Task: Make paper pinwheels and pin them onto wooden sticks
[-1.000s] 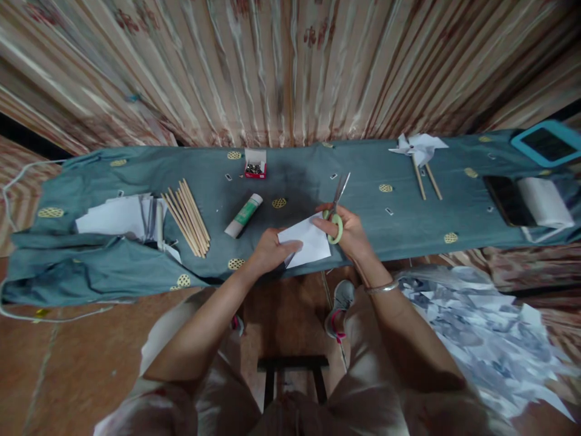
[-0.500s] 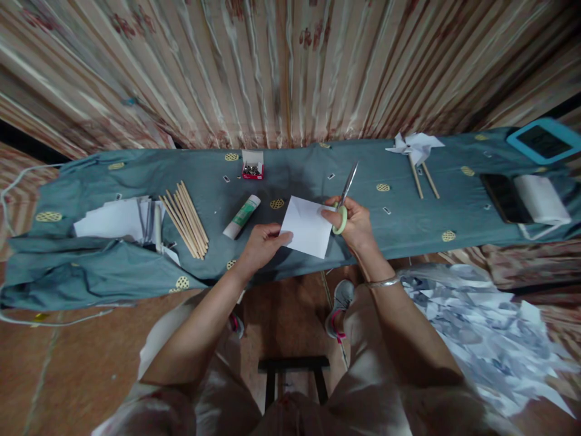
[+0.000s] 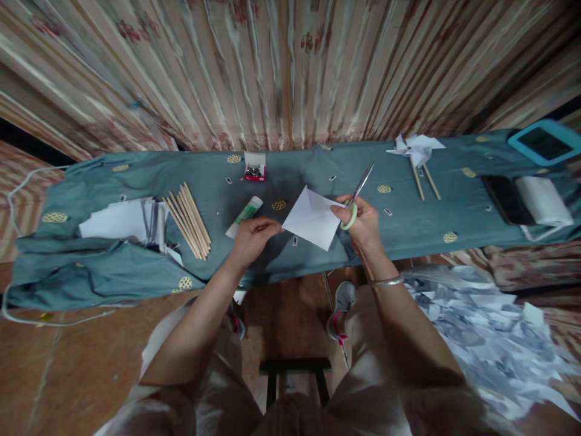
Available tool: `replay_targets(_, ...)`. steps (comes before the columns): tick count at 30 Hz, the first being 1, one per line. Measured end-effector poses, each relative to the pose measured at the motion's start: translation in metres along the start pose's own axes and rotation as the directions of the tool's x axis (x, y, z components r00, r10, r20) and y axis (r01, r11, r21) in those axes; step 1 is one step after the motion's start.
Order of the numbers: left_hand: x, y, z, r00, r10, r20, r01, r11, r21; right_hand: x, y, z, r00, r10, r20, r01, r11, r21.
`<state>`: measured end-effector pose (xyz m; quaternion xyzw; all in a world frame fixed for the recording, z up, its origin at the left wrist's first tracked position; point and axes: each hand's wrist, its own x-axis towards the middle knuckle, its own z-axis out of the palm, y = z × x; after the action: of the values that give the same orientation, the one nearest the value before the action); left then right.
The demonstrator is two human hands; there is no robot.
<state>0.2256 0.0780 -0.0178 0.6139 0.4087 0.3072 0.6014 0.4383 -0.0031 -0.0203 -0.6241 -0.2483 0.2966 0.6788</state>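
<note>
A white square sheet of paper [image 3: 313, 218] is held above the cloth between my two hands. My left hand [image 3: 254, 237] is closed, its thumb and finger pinching the sheet's left corner. With my right hand [image 3: 363, 221], I grip scissors [image 3: 362, 184] by their pale green handles, the blades pointing up and to the right. My right thumb also presses on the sheet's right corner. Just behind my left hand lies a white and green glue tube [image 3: 245, 215], partly covered by the hand.
The cloth-covered table [image 3: 313, 163] holds a red box of metal pins [image 3: 255, 169], several wooden sticks [image 3: 188, 221], stacked paper [image 3: 118, 221], a paper pinwheel [image 3: 417, 148], a phone [image 3: 506, 198] and a blue-framed device [image 3: 544, 142]. Paper scraps [image 3: 485, 333] are piled at right below.
The paper has turned so that its corners point left and up. My left hand has shifted left to its corner. My right hand has moved slightly right, with the scissors tilting further right.
</note>
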Motion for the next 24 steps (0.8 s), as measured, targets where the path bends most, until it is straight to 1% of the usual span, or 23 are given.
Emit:
replay_targets(2,-0.001,-0.002,0.004,0.998,-0.012,-0.058,0.005,0.994,-0.105,0.001,0.003,0.001,0.998,0.008,-0.057,-0.005,0.998,0.059)
replay_targets(4,-0.003,-0.005,0.012,0.996,-0.055,-0.067,0.035,0.962,-0.271,0.000,0.006,0.005,0.995,0.032,-0.096,-0.020,0.992,0.127)
replay_targets(6,-0.007,-0.008,0.022,0.994,-0.103,0.022,0.102,0.897,-0.430,-0.002,0.008,0.011,0.993,0.065,-0.097,-0.048,0.985,0.168)
replay_targets(8,-0.011,-0.010,0.032,0.985,-0.136,0.106,0.171,0.832,-0.527,-0.005,0.009,0.018,0.994,0.087,-0.060,-0.076,0.982,0.173)
replay_targets(11,-0.015,-0.010,0.042,0.971,-0.198,0.136,0.240,0.761,-0.603,-0.010,0.008,0.026,0.996,0.089,0.016,-0.090,0.987,0.130)
replay_targets(12,-0.015,-0.009,0.043,0.966,-0.222,0.130,0.254,0.744,-0.618,-0.012,0.008,0.028,0.995,0.088,0.042,-0.092,0.990,0.107)
replay_targets(14,-0.014,-0.007,0.045,0.959,-0.270,0.084,0.259,0.720,-0.644,-0.015,0.007,0.031,0.992,0.090,0.089,-0.096,0.994,0.059)
replay_targets(16,-0.012,-0.004,0.043,0.952,-0.304,0.015,0.237,0.707,-0.667,-0.019,0.006,0.032,0.987,0.094,0.129,-0.097,0.995,0.011)
replay_targets(18,-0.009,0.000,0.039,0.953,-0.301,-0.038,0.193,0.699,-0.688,-0.023,0.005,0.032,0.978,0.105,0.180,-0.100,0.994,-0.036)
replay_targets(20,-0.005,0.003,0.032,0.958,-0.275,-0.080,0.140,0.695,-0.705,-0.029,0.003,0.031,0.955,0.132,0.267,-0.115,0.990,-0.080)
replay_targets(21,-0.003,0.005,0.029,0.959,-0.265,-0.104,0.114,0.692,-0.713,-0.032,0.002,0.029,0.933,0.157,0.325,-0.131,0.986,-0.101)
replay_targets(22,-0.001,0.007,0.025,0.957,-0.262,-0.129,0.091,0.686,-0.722,-0.036,0.000,0.028,0.902,0.187,0.389,-0.151,0.981,-0.123)
replay_targets(24,0.002,0.011,0.018,0.949,-0.267,-0.167,0.058,0.669,-0.741,-0.046,-0.003,0.025,0.817,0.252,0.519,-0.187,0.967,-0.174)
